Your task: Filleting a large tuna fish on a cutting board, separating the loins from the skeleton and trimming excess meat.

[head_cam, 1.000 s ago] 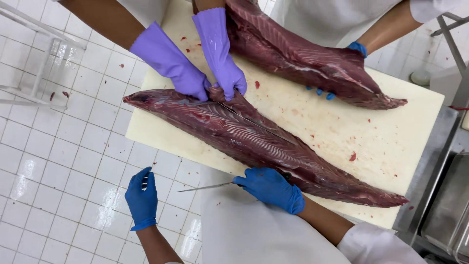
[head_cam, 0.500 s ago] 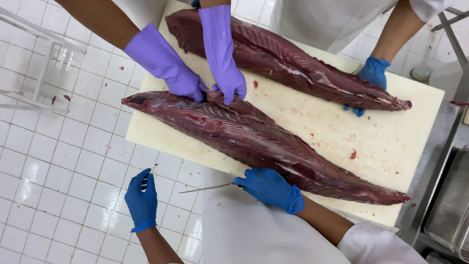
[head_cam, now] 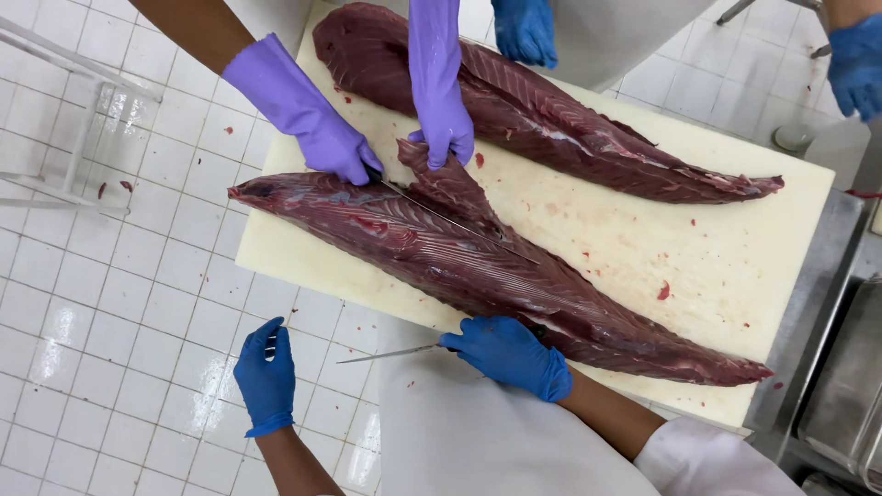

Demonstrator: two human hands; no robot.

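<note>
- The near loin (head_cam: 514, 276), a long dark-red slab of fish, lies lengthwise on the cutting board (head_cam: 735, 266), its near edge just above the right hand (head_cam: 510, 354).
- The right hand, in a blue glove, is closed around the handle of a thin knife (head_cam: 390, 354); the blade points away from the hand toward the left hand, out over the board's near edge.
- The knuckles of the right hand sit against the lower edge of the near loin, touching it or all but touching; I cannot tell which.
- The left hand (head_cam: 266, 377), also blue-gloved, hangs off the bench over the tiled floor (head_cam: 110, 303), well to the side of the right hand. Its fingers are loosely curled and it seems to hold nothing; a small dark object shows by the fingers, too small to make out.
- Across the loin from the right hand, a co-worker's two purple-gloved hands work on the same piece: one (head_cam: 340, 152) grips a second knife (head_cam: 441, 216) whose blade lies along the flesh, the other (head_cam: 446, 124) pinches up a flap (head_cam: 441, 179) of meat.
- Beyond those hands lies a far loin (head_cam: 551, 119), apart from the near one.
- Another blue glove (head_cam: 525, 32) rests at the far loin's edge; one more (head_cam: 854, 64) shows at the far corner.
- A steel tray (head_cam: 841, 404) stands beside the board, out past the right forearm.
</note>
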